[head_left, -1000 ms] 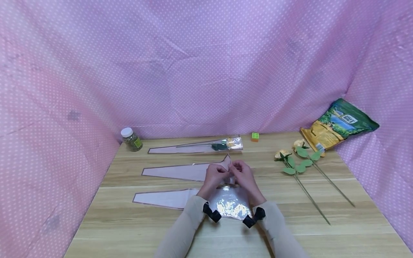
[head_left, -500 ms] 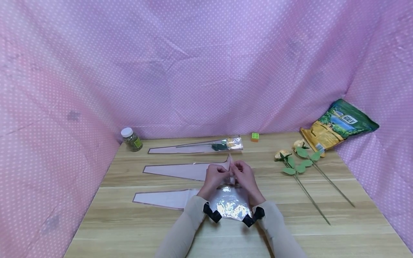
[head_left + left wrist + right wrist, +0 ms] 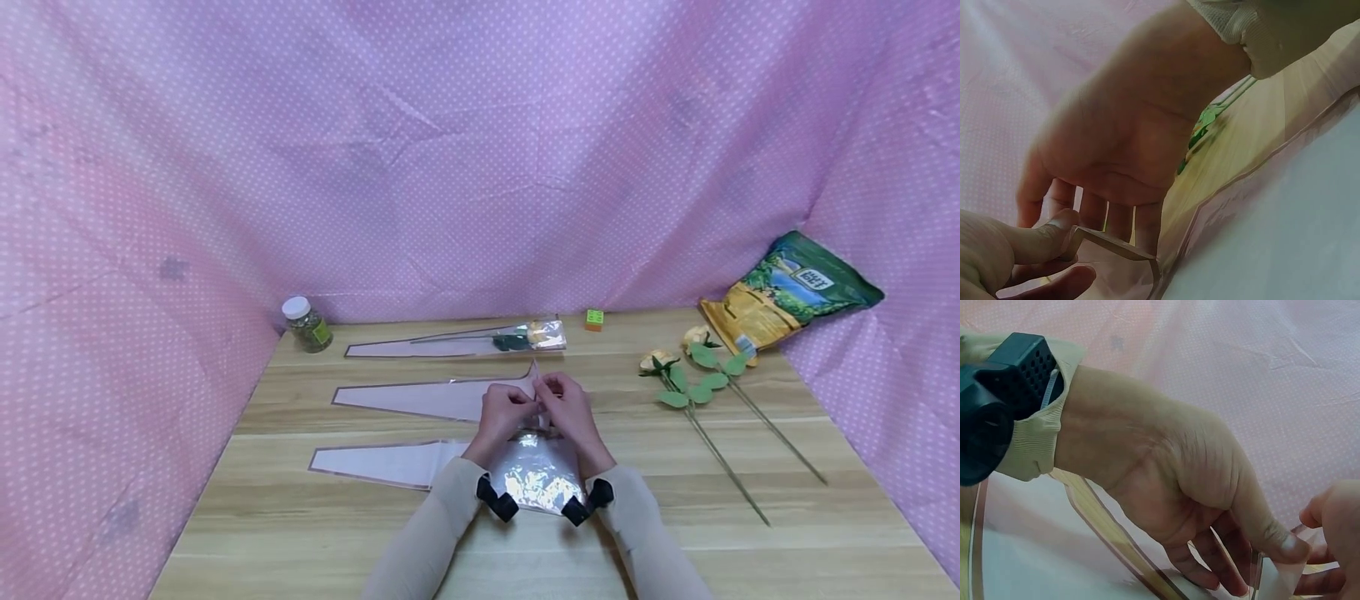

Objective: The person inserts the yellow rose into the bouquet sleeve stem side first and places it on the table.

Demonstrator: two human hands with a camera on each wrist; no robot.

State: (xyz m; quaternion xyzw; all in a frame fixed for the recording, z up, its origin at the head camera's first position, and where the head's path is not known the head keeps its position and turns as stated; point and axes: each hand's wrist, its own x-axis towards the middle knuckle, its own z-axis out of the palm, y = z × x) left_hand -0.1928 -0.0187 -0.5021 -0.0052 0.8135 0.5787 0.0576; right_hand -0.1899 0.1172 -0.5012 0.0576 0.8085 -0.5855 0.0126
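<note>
In the head view, both hands meet at the wide end of the middle flower sleeve, a long tapering bag of pale film with a darker border. My left hand pinches its edge between thumb and fingers; in the left wrist view the left thumb presses on a folded corner. Opposite it, my right hand holds the same end with bent fingers. The right wrist view shows the right hand facing the left hand, film between them. The edge at the fingertips is partly hidden.
Another sleeve lies nearer, its shiny wide end under the forearms. At the back a sleeve holds a rose. Two cream roses lie right, near a green and yellow bag. A jar and toy block stand behind.
The hands stay almost in place, with small finger movements at the sleeve's wide end. The raised flap of film there shifts slightly to the right.
</note>
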